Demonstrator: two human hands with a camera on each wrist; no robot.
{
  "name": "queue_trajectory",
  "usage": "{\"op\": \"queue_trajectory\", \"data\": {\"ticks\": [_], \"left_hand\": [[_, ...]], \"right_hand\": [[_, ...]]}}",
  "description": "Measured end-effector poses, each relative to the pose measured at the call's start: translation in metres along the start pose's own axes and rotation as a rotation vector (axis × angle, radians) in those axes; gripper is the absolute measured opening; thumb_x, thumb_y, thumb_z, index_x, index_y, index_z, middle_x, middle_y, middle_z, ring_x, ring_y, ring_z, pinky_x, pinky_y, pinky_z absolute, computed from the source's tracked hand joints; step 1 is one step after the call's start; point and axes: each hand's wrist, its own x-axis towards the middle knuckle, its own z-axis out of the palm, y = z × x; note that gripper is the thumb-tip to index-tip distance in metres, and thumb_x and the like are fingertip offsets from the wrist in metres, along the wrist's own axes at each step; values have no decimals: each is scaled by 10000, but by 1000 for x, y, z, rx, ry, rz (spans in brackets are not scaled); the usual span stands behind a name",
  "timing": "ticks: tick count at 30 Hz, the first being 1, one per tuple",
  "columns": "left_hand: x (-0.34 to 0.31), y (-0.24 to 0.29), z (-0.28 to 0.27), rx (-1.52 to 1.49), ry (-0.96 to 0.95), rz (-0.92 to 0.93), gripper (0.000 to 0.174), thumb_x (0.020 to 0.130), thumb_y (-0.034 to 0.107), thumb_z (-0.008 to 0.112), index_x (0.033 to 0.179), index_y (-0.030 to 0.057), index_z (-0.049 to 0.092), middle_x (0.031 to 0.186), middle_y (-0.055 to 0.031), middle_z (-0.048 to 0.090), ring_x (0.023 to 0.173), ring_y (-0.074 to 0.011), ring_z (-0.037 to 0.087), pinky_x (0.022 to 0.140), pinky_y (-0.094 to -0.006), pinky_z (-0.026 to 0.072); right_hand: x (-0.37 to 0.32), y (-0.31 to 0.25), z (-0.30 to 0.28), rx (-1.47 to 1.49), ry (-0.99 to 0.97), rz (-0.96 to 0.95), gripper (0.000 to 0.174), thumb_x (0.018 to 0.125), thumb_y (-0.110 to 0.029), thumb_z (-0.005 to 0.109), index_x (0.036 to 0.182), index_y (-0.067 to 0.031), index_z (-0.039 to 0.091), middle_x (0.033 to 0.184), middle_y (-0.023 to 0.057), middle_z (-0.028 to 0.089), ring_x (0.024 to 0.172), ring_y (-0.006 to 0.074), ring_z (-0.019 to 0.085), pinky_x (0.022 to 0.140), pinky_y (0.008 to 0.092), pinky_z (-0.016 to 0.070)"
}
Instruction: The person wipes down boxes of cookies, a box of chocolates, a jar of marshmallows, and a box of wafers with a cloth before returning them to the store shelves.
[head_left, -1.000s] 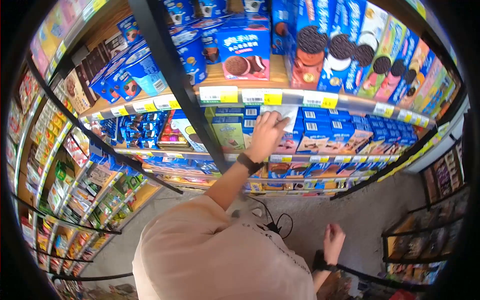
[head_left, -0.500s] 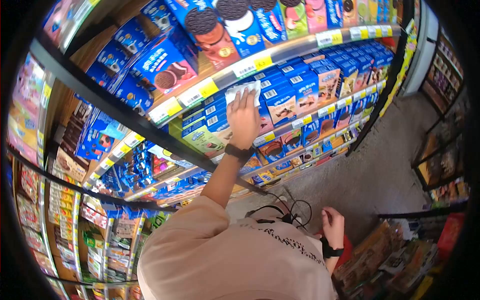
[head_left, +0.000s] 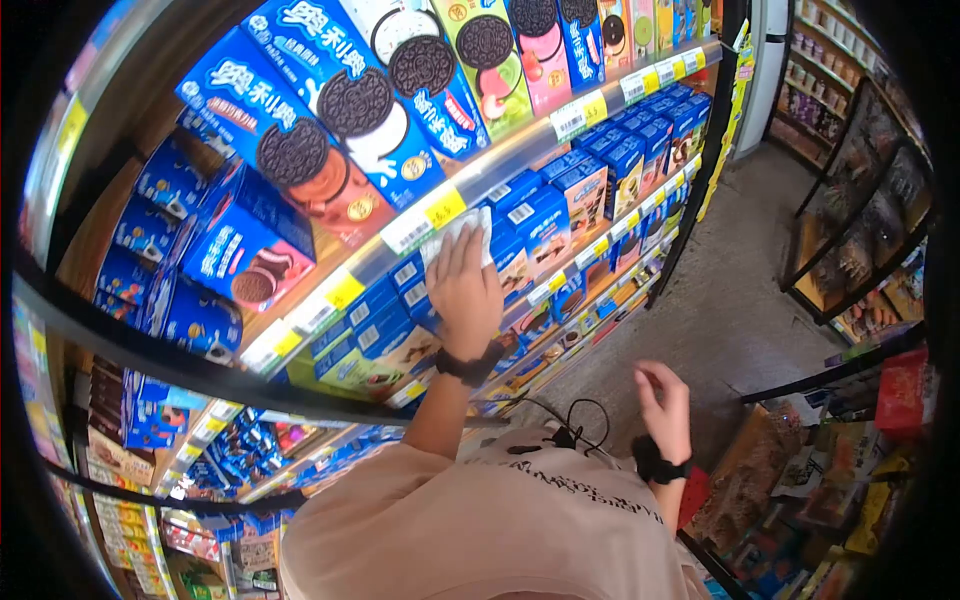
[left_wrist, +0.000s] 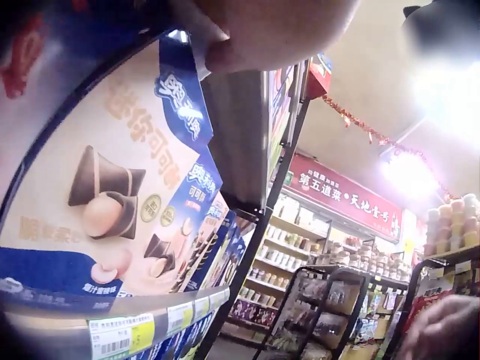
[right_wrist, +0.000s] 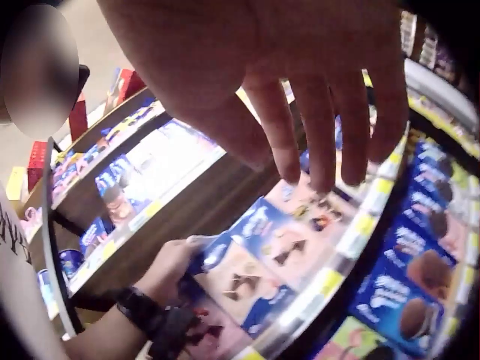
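Note:
My left hand reaches up to the front edge of a store shelf in the head view. Its fingers lie over a crumpled white cloth against that edge, beside a yellow-and-white price tag. Below the hand stand rows of blue snack boxes. In the left wrist view, part of the hand and a bit of cloth show at the top, above a pale snack box. My right hand hangs away from the shelf, holding nothing, its fingers loosely extended in the right wrist view.
Tall blue cookie boxes stand on the shelf above the hand. A dark shelf post crosses at left. Cables show by the shirt front. Concrete floor and a black rack are at right.
The left hand has moved rightward along the shelf edge with the cloth, past several price tags. The head view has turned with it. The right hand stays low and holds nothing.

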Motion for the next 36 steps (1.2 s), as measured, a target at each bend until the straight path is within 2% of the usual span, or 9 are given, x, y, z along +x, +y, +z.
{"op": "queue_trajectory", "data": {"ticks": [5, 15, 17, 19, 24, 27, 29, 33, 36], "left_hand": [[12, 16, 1, -7, -43, 8, 359, 848, 101, 540, 1188, 60, 647, 1271, -135, 610, 1227, -351, 524, 1022, -439, 365], [22, 24, -8, -114, -91, -207, 337, 848, 57, 554, 1168, 67, 656, 1216, -128, 632, 1136, -338, 569, 985, -425, 391], [24, 32, -6, -357, 92, -328, 285, 864, 36, 547, 1130, -14, 636, 1067, -217, 641, 999, -384, 578, 897, -442, 417], [22, 46, -2, -181, 245, -367, 277, 866, 17, 538, 1122, -43, 625, 1071, -229, 638, 970, -410, 577, 898, -443, 420], [43, 115, 35, -234, 367, -308, 357, 823, -42, 515, 1166, -32, 610, 1176, -211, 620, 1121, -379, 579, 987, -438, 415], [53, 147, 60, -418, 254, -243, 332, 838, -40, 514, 1158, -38, 604, 1169, -227, 612, 1097, -374, 598, 943, -411, 454], [51, 167, 74, -525, 259, -352, 265, 938, 38, 467, 1149, -67, 587, 1164, -243, 618, 1093, -349, 605, 953, -399, 443], [38, 189, 94, -733, 257, -641, 267, 872, -38, 517, 1126, -49, 600, 1102, -208, 626, 986, -351, 619, 861, -359, 482], [59, 193, 108, -491, 228, -463, 250, 899, 55, 554, 1123, -48, 600, 1035, -194, 625, 921, -323, 613, 822, -340, 471]], "right_hand": [[95, -62, 43, -228, 1, -488, 461, 850, -65, 607, 1301, -48, 519, 1365, 187, 461, 1257, 392, 437, 1056, 447, 347], [254, -40, 72, -499, -99, -814, 697, 781, 43, 543, 1441, 22, 319, 1489, 223, 323, 1331, 406, 369, 1080, 454, 329], [262, -27, 80, -479, -120, -825, 703, 781, 42, 545, 1443, 32, 308, 1489, 253, 301, 1340, 433, 338, 1088, 479, 310], [266, -27, 76, -448, -169, -846, 704, 783, 42, 545, 1445, 31, 304, 1494, 260, 284, 1344, 450, 318, 1093, 495, 298], [287, -36, 37, -243, -496, -828, 677, 805, 61, 534, 1439, 18, 302, 1477, 274, 288, 1335, 469, 315, 1113, 496, 269], [305, -25, 22, 173, -654, -698, 700, 828, 65, 556, 1459, 0, 260, 1485, 249, 301, 1342, 402, 350, 1116, 466, 280], [315, -23, 13, 474, -819, -562, 794, 853, 41, 611, 1495, -27, 149, 1481, 181, 334, 1293, 254, 437, 1018, 341, 406], [333, -17, -7, 635, -1097, -437, 495, 847, -3, 674, 1303, 4, 483, 1264, 123, 565, 1078, 152, 580, 878, 277, 477], [338, -13, -30, 591, -1003, -242, 260, 857, -35, 686, 1104, 10, 617, 1082, 65, 658, 948, 109, 613, 819, 249, 488]]}}
